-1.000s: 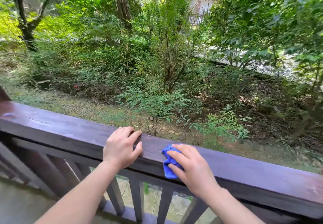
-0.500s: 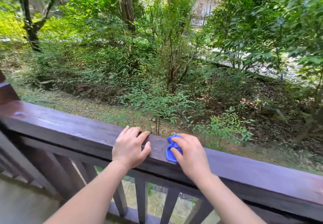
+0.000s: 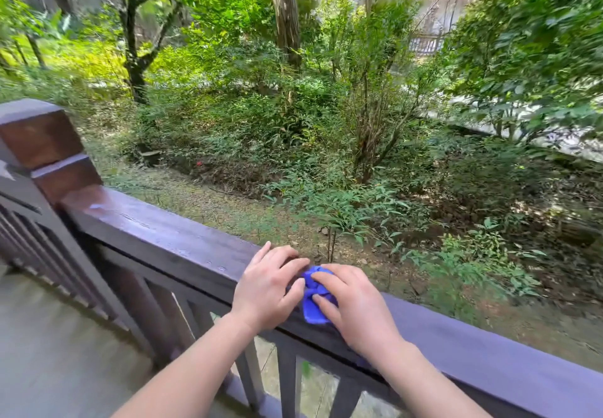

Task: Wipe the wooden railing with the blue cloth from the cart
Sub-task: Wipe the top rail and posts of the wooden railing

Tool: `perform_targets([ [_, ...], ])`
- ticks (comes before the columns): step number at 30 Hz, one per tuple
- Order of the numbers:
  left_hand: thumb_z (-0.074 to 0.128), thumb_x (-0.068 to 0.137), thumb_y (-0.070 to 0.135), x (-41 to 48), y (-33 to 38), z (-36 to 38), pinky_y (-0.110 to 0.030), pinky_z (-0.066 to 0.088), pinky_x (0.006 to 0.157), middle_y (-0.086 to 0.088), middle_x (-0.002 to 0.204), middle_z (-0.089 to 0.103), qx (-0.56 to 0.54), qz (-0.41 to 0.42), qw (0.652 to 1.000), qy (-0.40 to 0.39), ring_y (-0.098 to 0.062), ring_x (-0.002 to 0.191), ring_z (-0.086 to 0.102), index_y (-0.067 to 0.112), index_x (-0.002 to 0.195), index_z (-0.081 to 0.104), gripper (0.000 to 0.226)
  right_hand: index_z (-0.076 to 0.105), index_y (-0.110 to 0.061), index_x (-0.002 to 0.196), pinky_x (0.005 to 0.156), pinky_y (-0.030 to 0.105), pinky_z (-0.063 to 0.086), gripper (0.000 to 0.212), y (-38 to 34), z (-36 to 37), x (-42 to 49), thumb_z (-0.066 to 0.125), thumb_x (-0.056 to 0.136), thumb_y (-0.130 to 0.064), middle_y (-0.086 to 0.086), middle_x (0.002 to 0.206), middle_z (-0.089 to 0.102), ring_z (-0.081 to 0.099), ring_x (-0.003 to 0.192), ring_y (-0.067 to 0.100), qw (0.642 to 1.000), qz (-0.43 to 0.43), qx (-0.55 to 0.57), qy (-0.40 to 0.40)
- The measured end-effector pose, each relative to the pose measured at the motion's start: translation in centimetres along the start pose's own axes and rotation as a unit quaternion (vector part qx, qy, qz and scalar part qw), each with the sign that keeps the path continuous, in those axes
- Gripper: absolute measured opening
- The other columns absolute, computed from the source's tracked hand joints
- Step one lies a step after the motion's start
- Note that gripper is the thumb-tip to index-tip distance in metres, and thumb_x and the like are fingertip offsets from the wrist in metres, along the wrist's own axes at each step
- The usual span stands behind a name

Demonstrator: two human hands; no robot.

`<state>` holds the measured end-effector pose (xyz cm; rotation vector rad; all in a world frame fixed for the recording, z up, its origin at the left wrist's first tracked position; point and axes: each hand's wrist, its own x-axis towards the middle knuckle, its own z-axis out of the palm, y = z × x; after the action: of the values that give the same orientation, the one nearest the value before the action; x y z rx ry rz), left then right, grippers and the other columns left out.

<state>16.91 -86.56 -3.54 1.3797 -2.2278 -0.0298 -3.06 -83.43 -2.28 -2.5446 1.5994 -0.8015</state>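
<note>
Right hand (image 3: 355, 310) apparently grips bunched blue cloth (image 3: 311, 306) on wooden railing (image 3: 169, 241); left hand (image 3: 267, 290) lies flat. Advise even, overlapping strokes.

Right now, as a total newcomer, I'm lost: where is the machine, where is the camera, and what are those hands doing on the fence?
There is no machine here: these are a person's two bare hands. The single picture comes from a wide-angle camera worn on the person's head, looking forward and down. The long surface is a dark brown wooden railing with a square wooden post at its left end. A green garden lies beyond. On the top rail sits a crumpled blue cloth. The right hand holds it bunched against the wood. The left hand rests flat on the rail right beside the cloth, fingers relaxed.
</note>
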Motion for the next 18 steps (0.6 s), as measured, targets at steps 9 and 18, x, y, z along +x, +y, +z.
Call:
perform_targets([
  [9, 0.049, 0.087, 0.031, 0.1, -8.0, -5.1, -0.046, 0.047, 0.103, -0.012, 0.119, 0.067, 0.047, 0.007, 0.998, 0.037, -0.033, 0.110, 0.061, 0.013, 0.112, 0.072, 0.039, 0.062, -0.024, 0.115, 0.097, 0.029, 0.042, 0.032, -2.6, 1.8, 2.7, 0.065, 0.084, -0.033, -0.003, 0.118, 0.062, 0.054, 0.108, 0.023, 1.000, -0.011, 0.001, 0.006],
  [18, 0.036, 0.092, 0.037, -0.9, -23.2, -8.1, -0.044, 0.031, 0.109, -0.013, 0.127, 0.063, 0.074, -0.010, 0.997, -0.020, -0.035, 0.117, 0.058, 0.014, 0.123, 0.067, 0.049, 0.061, -0.025, 0.116, 0.096, 0.031, 0.043, 0.033, -6.6, 5.0, 5.0, 0.066, 0.085, -0.031, -0.004, 0.121, 0.061, 0.055, 0.109, 0.024, 0.999, 0.036, -0.030, 0.017],
])
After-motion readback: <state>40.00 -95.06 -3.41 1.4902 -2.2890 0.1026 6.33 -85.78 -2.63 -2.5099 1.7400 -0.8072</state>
